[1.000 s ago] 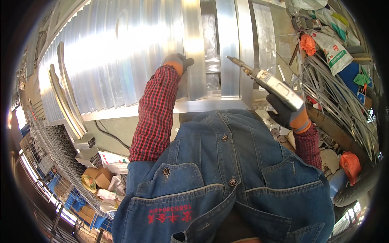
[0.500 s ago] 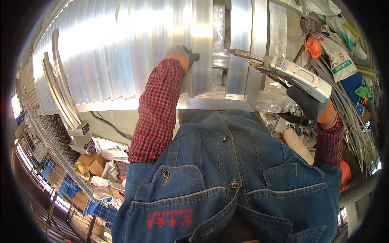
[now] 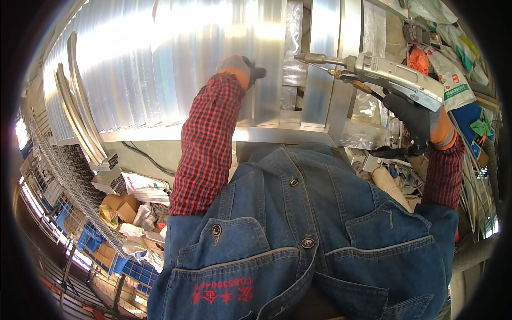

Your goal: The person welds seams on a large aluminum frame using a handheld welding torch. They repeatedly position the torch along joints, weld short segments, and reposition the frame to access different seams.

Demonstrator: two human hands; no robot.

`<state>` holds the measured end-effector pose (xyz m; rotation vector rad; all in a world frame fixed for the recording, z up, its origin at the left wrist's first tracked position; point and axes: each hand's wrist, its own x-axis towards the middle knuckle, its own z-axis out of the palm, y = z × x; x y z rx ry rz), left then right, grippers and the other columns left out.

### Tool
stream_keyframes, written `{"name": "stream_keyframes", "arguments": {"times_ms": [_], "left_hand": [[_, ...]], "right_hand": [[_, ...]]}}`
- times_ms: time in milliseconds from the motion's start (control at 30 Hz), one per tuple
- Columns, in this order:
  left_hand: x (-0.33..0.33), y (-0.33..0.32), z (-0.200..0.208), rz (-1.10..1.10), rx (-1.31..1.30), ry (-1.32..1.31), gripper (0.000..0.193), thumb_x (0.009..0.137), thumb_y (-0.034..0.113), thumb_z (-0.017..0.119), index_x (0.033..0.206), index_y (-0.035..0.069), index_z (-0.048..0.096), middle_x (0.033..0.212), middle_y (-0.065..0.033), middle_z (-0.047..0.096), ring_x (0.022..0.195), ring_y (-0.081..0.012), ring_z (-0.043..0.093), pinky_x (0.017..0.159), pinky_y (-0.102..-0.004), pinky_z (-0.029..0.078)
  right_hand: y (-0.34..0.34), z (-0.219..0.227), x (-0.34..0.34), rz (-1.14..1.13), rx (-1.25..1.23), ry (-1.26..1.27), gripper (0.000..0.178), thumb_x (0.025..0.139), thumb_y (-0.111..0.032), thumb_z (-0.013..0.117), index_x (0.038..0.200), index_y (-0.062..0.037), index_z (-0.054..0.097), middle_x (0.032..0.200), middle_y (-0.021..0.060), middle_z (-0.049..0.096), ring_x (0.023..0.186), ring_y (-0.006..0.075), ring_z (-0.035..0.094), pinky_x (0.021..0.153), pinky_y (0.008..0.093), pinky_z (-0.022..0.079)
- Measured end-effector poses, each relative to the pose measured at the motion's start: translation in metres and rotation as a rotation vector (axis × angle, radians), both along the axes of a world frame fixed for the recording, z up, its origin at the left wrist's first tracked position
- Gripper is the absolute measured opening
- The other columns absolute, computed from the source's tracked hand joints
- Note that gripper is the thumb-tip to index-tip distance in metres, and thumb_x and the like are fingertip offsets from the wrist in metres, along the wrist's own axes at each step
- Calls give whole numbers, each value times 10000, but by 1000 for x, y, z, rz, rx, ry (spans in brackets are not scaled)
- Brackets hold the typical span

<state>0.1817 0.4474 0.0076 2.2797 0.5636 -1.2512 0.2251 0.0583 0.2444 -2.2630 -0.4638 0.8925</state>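
My left hand, in a grey glove with an orange cuff, rests on the shiny metal slats of a framed panel. Its thumb stretches to the right; the other fingers are mostly hidden by the back of the hand. At the right, my right hand in a dark glove grips a silver welding gun with a long nozzle and a thin wire guide. The nozzle tip points left, above the gap between a slat and a separate flat metal bar. The hand partly hides the gun's grip.
The panel's front frame rail runs just before me. Loose metal strips lean at its left end. Plastic bags and long thin rods lie at the right. A cardboard box and wire mesh stand at the lower left.
The welding gun has tilted closer to level, its nozzle moving slightly up and its rear to the right with my right hand. My left hand stays about where it was on the slats.
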Motion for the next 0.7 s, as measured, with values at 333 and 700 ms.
{"name": "stream_keyframes", "arguments": {"times_ms": [333,700], "left_hand": [[2,-5,5,-76,69,10,719,867,573,816,1364,56,758,1182,-136,818,1090,-281,769,992,-422,595],[-5,-4,9,-29,19,-8,660,941,549,785,1406,83,740,1387,-151,754,1295,-349,698,1132,-483,542]], "right_hand": [[27,-67,-4,193,308,172,397,970,-235,852,1287,-13,763,1086,130,825,940,212,771,851,346,614],[56,-152,-24,568,193,205,400,982,-348,827,1273,-76,782,1101,161,821,950,287,794,856,365,625]]}}
